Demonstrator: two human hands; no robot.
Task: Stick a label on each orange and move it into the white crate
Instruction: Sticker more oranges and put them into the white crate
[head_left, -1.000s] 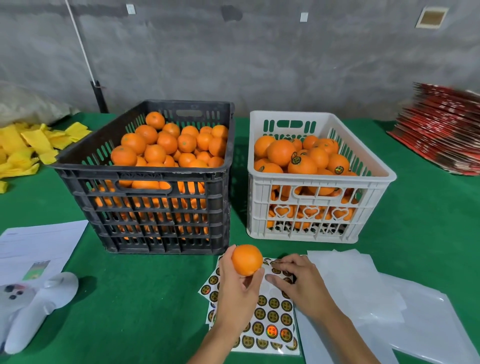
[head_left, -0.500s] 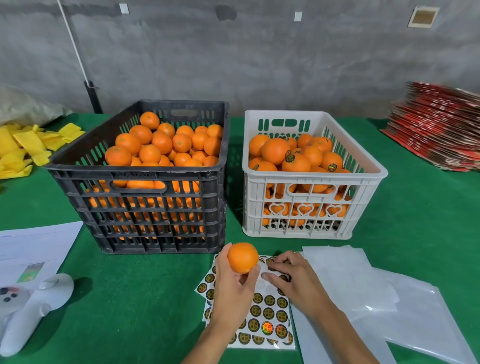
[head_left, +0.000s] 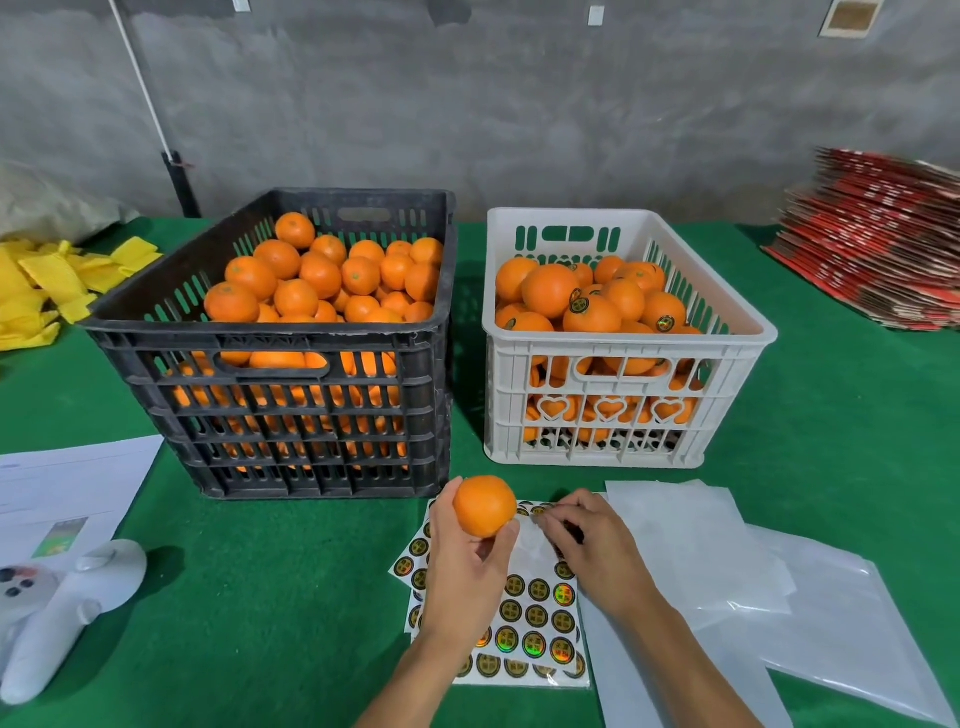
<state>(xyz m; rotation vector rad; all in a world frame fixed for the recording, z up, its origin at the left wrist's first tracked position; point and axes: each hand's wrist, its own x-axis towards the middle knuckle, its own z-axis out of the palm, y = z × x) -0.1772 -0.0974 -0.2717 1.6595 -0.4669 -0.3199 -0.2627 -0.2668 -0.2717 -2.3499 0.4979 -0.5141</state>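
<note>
The left hand (head_left: 467, 571) grasps a single orange (head_left: 484, 505), thumb on its left side and fingertips curled under its lower right, holding it up above the sticker sheet (head_left: 530, 623) near the middle of the green tabletop (head_left: 291, 597). No label shows on the side of this orange that faces the camera. Just at its 3 o'clock, the right hand (head_left: 597, 551) lies knuckles up over the top edge of the same sheet, its fingers bent and drawn together at the tips against the sheet; whether a round sticker is already pinched between them cannot be told. The sheet carries rows of round dark and gold labels, some with a holographic shine, and a second sheet peeks out from under its left edge. At 12 to 1 o'clock from the held orange stands the white crate (head_left: 623, 447), filled near to its rim with oranges, several showing round labels. At 10 to 11 o'clock, just beside it, stands the black crate (head_left: 291, 457), heaped with oranges that show no labels. At 3 to 4 o'clock of the hands lie white backing sheets (head_left: 691, 540) and a clear plastic sleeve (head_left: 841, 639). At 8 to 9 o'clock sit a white handheld controller (head_left: 67, 603) and a printed paper (head_left: 67, 483). Yellow foam nets (head_left: 47, 291) lie at the far left, and a stack of red flattened cartons (head_left: 883, 244) at the far right.
</note>
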